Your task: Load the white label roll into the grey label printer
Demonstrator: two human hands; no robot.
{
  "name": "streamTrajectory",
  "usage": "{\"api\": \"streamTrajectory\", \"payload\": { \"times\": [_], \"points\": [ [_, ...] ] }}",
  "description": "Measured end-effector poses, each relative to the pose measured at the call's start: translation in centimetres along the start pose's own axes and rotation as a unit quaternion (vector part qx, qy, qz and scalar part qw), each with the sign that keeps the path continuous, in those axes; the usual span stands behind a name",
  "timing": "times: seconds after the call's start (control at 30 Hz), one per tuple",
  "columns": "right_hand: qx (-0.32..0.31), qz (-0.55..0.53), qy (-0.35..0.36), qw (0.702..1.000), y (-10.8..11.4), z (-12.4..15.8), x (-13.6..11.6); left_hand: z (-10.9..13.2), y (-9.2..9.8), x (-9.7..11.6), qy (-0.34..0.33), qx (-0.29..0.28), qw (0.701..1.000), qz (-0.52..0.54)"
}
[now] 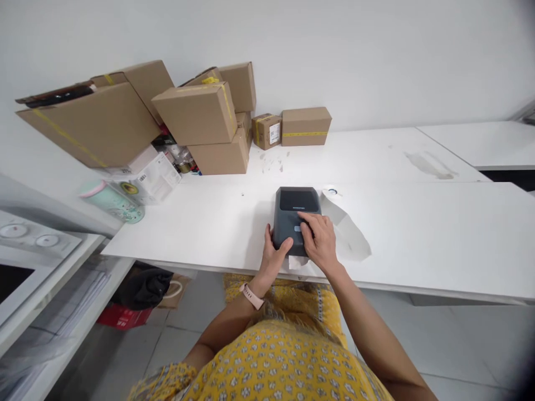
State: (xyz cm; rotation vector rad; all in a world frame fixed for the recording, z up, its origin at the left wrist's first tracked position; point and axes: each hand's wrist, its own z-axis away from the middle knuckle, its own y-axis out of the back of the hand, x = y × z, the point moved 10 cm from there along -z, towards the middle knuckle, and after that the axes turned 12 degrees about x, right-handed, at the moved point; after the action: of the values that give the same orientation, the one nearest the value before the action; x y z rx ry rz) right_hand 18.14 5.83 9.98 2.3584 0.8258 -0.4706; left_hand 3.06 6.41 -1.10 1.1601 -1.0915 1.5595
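**Two hands on a dark grey label printer**

The label printer (284, 221), a squarish block of matt plastic with bevelled corners, sits near the close edge of the smooth white desk (422, 234), in front of the person. Its far end carries a glossy black panel (298, 199); a pale oblong button (297, 228) is set nearer the person.

At the printer's seven o'clock, the left hand (273, 257) clasps its corner, thumb over the top, fingers along the side. A pink watch strap (252, 297) circles that wrist. At four o'clock the right hand (321, 240) grips nothing: its fingers are loosely bent, the forefinger reaching onto the casing just short of the panel.

A thin, curling white paper strip (353, 233) lies at three to four o'clock; a paper tab (297, 262) shows at six. Towards eleven stands a taped cardboard carton (194, 114), atop another; at twelve, an oblong carton (306, 125). A mint tumbler (116, 205), rounded and patterned, lies tilted at nine.
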Motion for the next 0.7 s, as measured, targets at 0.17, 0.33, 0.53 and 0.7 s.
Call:
{"api": "streamTrajectory", "payload": {
  "times": [0.17,0.33,0.53,0.7],
  "points": [
    [-0.002,-0.052,0.02,0.998,0.8,1.4,0.0,3.8,3.6,-1.2,0.035,0.021,0.998,-0.048],
    [0.011,-0.079,0.009,0.997,1.2,2.2,0.5,7.3,0.0,-2.6,0.193,-0.186,0.961,-0.072],
    [0.007,-0.096,0.017,0.995,1.3,2.2,0.3,7.4,-5.5,-3.1,0.272,-0.289,0.918,-0.005],
    [0.0,-0.101,0.008,0.995,1.3,2.2,0.4,8.2,-5.7,-3.2,0.271,-0.317,0.909,0.0]
  ]
}}
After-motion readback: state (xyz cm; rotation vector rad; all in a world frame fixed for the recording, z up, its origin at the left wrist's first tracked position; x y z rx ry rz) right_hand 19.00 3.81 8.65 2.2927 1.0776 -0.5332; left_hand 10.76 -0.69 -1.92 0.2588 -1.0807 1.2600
